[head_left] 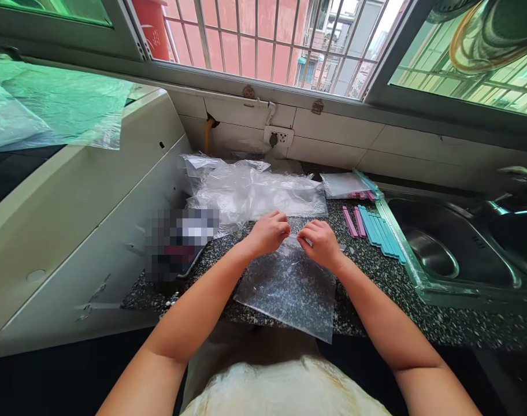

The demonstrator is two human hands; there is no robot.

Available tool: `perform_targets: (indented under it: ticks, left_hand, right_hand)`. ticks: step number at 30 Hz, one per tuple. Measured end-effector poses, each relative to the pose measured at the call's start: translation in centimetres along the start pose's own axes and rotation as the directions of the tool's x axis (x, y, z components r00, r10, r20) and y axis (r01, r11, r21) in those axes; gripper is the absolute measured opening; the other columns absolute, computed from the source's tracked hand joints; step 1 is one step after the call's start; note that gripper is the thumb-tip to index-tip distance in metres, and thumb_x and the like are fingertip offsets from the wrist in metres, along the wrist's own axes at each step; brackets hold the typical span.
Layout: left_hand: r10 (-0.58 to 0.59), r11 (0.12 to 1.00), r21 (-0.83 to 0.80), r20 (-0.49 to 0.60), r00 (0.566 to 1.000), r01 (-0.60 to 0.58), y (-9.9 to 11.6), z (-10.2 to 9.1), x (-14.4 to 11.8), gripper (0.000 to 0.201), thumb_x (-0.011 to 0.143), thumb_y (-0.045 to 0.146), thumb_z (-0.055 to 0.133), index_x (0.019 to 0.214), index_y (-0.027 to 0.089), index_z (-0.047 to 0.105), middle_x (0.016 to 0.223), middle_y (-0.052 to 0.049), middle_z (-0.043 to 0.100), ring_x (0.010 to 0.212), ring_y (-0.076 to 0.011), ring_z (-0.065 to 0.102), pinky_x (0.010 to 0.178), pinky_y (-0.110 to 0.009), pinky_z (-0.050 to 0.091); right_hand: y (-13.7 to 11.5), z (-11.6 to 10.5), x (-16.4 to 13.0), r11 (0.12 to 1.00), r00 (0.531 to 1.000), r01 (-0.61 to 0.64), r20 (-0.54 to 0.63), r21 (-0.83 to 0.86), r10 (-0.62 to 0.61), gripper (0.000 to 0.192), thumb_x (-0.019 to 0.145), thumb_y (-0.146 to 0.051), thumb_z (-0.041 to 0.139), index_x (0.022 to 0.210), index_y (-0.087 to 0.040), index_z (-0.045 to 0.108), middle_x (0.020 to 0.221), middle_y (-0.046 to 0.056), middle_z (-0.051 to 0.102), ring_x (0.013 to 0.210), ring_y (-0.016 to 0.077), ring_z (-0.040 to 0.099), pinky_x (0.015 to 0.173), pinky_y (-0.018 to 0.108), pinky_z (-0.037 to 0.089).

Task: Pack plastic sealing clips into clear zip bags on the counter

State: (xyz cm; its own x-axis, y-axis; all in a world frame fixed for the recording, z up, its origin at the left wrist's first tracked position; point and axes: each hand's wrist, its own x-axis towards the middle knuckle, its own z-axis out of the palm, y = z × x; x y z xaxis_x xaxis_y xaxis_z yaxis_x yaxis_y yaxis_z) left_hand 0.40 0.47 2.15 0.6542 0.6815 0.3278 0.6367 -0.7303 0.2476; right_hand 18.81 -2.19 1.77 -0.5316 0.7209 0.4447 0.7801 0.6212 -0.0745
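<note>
A clear plastic bag [289,289] lies on the speckled countertop [354,300], its lower corner hanging over the front edge. At the bag's far edge my left hand [267,233] is closed in a pinch on the plastic. Close beside it, my right hand [319,242] pinches the same edge, with a small gap between the two hands. Behind them spreads a heap of clear plastic bags [255,190]. To the right lie several turquoise sealing clips [380,234] in a row, with two pink clips [354,222] next to them.
A sink [454,242] is set in at the right. Left of the bags rests a phone-like device [189,254], partly blurred out. A pale appliance [94,202] walls off the left side. A packet of clips [350,186] lies near the wall socket [278,137].
</note>
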Motion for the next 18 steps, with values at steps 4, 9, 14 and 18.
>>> perform_targets:
  ticks: [4,9,14,18]
  left_hand:
    - [-0.007,0.999,0.044,0.032,0.999,0.005,0.2,-0.1,0.0,0.019,0.083,0.018,0.046,0.076,0.015,0.063,0.082,-0.007,0.058,0.081,-0.0190,0.049,0.073,-0.031,0.041]
    - [0.004,0.999,0.046,0.033,0.999,-0.006,0.0,0.1,0.0,0.019,0.083,0.018,0.046,0.075,0.015,0.062,0.082,-0.007,0.057,0.082,-0.0187,0.049,0.074,-0.030,0.041]
    - [-0.001,0.999,0.043,0.014,1.000,0.001,-0.5,0.1,0.0,0.018,0.084,0.019,0.046,0.075,0.015,0.062,0.081,-0.007,0.057,0.081,-0.0188,0.049,0.073,-0.031,0.042]
    - [-0.010,0.999,0.033,0.010,1.000,0.009,-0.8,0.0,0.0,0.017,0.083,0.018,0.047,0.076,0.015,0.062,0.082,-0.007,0.058,0.081,-0.0190,0.049,0.073,-0.031,0.042]
  right_hand:
    - [0.0,0.1,0.0,1.000,1.000,-0.006,0.006,0.010,0.006,0.012,0.080,-0.021,0.054,0.071,-0.018,0.062,0.071,0.003,0.064,0.073,0.0162,0.048,0.068,0.029,0.031]
    - [0.1,0.1,0.0,0.999,0.999,-0.028,0.036,0.039,0.027,0.010,0.079,-0.022,0.056,0.072,-0.018,0.062,0.073,0.003,0.065,0.074,0.0165,0.050,0.069,0.029,0.032]
    - [0.8,-0.6,0.0,0.993,0.995,-0.074,0.068,0.087,0.068,0.006,0.077,-0.023,0.059,0.075,-0.019,0.063,0.075,0.003,0.066,0.075,0.0172,0.052,0.069,0.029,0.033]
    - [1.5,-1.0,0.1,0.985,0.989,-0.110,0.116,0.135,0.095,0.006,0.076,-0.019,0.058,0.071,-0.019,0.062,0.071,0.002,0.066,0.072,0.0167,0.052,0.068,0.028,0.034]
